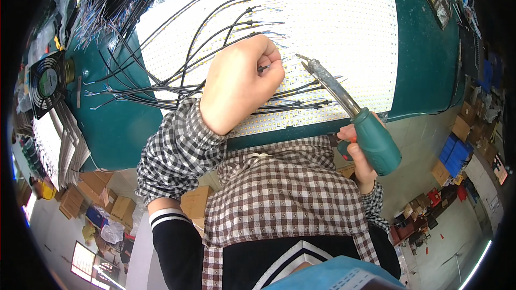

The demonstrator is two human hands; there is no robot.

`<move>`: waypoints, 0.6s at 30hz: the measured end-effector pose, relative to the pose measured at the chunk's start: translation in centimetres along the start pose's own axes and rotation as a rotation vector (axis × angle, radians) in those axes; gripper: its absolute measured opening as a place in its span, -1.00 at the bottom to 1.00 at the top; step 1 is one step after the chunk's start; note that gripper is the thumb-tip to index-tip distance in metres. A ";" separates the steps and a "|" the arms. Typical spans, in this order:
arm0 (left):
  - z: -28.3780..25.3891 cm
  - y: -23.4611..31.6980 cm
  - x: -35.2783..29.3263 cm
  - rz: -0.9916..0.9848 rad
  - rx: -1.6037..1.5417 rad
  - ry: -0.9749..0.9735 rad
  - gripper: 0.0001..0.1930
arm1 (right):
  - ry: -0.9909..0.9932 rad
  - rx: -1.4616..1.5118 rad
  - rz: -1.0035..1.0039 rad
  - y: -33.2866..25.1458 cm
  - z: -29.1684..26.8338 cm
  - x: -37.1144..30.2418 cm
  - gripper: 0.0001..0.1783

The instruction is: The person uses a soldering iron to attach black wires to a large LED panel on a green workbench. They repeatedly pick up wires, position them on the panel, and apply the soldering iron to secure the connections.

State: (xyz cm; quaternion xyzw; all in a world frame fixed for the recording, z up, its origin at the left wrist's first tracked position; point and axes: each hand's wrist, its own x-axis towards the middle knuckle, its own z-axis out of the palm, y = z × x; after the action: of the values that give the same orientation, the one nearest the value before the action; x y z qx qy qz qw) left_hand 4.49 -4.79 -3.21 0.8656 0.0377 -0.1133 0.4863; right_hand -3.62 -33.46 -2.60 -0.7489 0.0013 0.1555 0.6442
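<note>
Looking down from the head camera, the left hand is curled into a fist and pinches the end of a thin black wire against a big white board of tiny lights — the wire tip lies right at the fingertips, on the board. The right hand is wrapped tight around the green handle of a soldering iron, and its metal tip points up and left, close to the pinched wire but not touching it as far as can be seen. More black wires fan out from the left across the board and cross under the left hand. The board lies on a green table. A small black fan with a round green label in its middle stands at the table's left edge, beside a heap of loose thin wires. Down on the floor, brown cardboard boxes sit at the lower left, and blue boxes with more brown ones sit at the right — all well apart from the hands. A checked sleeve covers the left arm.
</note>
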 end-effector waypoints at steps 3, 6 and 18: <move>0.2 -0.2 -0.4 0.041 -0.059 0.047 -0.91 | 0.052 0.038 0.045 -0.4 0.4 0.1 -0.25; 0.3 -0.3 -0.4 0.075 -0.094 0.048 -0.92 | 0.100 0.112 0.080 -0.8 0.7 0.1 -0.25; 0.6 0.0 0.0 0.104 0.032 0.070 -0.94 | 0.018 0.051 0.005 0.4 -0.2 -0.1 -0.24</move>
State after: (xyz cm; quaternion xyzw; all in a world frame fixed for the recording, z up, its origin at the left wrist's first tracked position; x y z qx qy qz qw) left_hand 4.39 -5.32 -3.56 0.8775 0.0080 -0.0581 0.4760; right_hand -3.71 -33.71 -2.95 -0.7335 0.0131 0.1503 0.6628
